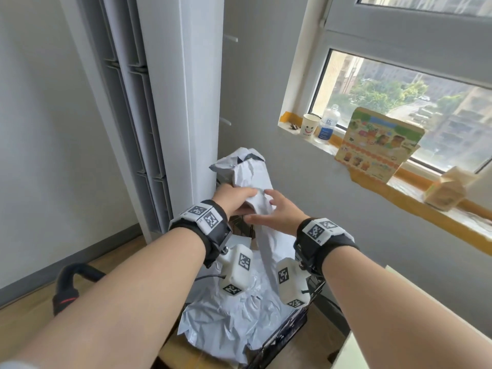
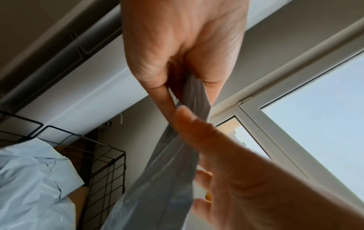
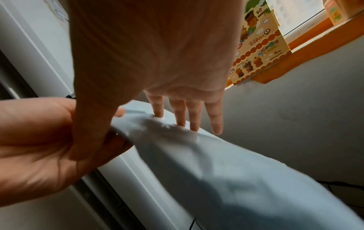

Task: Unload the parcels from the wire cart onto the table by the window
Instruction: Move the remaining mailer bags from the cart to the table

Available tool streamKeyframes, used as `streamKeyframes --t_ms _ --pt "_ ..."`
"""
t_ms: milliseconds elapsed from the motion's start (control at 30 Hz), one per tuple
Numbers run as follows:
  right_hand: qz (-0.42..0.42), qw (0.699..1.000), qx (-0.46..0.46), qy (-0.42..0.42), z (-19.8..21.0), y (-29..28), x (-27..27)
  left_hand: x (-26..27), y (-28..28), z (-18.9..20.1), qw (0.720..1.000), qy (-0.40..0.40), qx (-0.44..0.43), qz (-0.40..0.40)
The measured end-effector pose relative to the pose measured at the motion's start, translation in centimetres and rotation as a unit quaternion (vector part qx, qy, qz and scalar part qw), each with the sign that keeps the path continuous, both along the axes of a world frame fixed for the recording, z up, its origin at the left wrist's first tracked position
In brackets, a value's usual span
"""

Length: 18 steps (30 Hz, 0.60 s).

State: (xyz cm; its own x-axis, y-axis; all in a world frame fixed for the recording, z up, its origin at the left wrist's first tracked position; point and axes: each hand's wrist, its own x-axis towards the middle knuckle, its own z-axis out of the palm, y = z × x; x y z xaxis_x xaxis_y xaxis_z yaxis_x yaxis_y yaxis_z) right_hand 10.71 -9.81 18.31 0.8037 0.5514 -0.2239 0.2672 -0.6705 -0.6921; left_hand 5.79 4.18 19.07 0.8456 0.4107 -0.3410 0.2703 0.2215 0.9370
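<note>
A crumpled white-grey poly mailer parcel (image 1: 253,177) is held up above the black wire cart (image 1: 282,339). My left hand (image 1: 239,198) grips its bunched middle, fingers curled round the plastic. My right hand (image 1: 269,209) lies against the same parcel with straight fingers, just right of the left hand. The left wrist view shows my left hand (image 2: 177,62) clenching the grey bag (image 2: 173,163), with the cart's wire wall (image 2: 106,163) below. In the right wrist view my right hand (image 3: 177,109) has its fingers spread flat on the parcel (image 3: 216,163). More white mailers (image 1: 234,315) fill the cart.
A tall white air-conditioner column (image 1: 186,102) stands right behind the cart. The windowsill holds a paper cup (image 1: 310,126), a water bottle (image 1: 328,123) and a colourful carton (image 1: 378,145). The cart's black handle (image 1: 72,278) is at lower left. A pale surface's corner (image 1: 404,280) shows at right.
</note>
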Motion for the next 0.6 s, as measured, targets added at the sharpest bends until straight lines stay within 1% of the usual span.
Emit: streamKeyframes --t_ms 67,133,267,367,467,533,600 --pt "0.003 1.0 -0.021 -0.008 0.3 -0.1 -0.5 -0.3 -0.7 0.9 0.998 -0.018 -0.054 0.002" --pt "-0.007 0.998 -0.057 -0.039 0.4 -0.2 -0.8 -0.6 -1.0 1.3 0.997 -0.029 -0.07 -0.002" --pt "-0.062 0.989 -0.09 -0.101 0.7 -1.0 -1.0 -1.0 -1.5 1.3 0.999 -0.015 -0.026 -0.042" --pt "-0.09 0.983 -0.089 -0.131 1.2 -2.2 -1.3 -1.6 -1.8 1.6 0.995 -0.001 0.008 -0.099" --pt "-0.163 0.977 -0.063 -0.124 1.5 -3.6 -1.2 -2.0 -1.6 1.8 0.99 0.006 0.032 -0.135" --pt "-0.2 0.973 -0.04 -0.105 1.5 -4.8 -0.9 -2.0 -1.3 1.7 0.992 0.006 0.049 -0.119" --pt "-0.235 0.967 -0.006 -0.093 1.7 -6.1 -0.7 -2.0 -1.2 1.6 0.995 0.013 0.07 -0.071"
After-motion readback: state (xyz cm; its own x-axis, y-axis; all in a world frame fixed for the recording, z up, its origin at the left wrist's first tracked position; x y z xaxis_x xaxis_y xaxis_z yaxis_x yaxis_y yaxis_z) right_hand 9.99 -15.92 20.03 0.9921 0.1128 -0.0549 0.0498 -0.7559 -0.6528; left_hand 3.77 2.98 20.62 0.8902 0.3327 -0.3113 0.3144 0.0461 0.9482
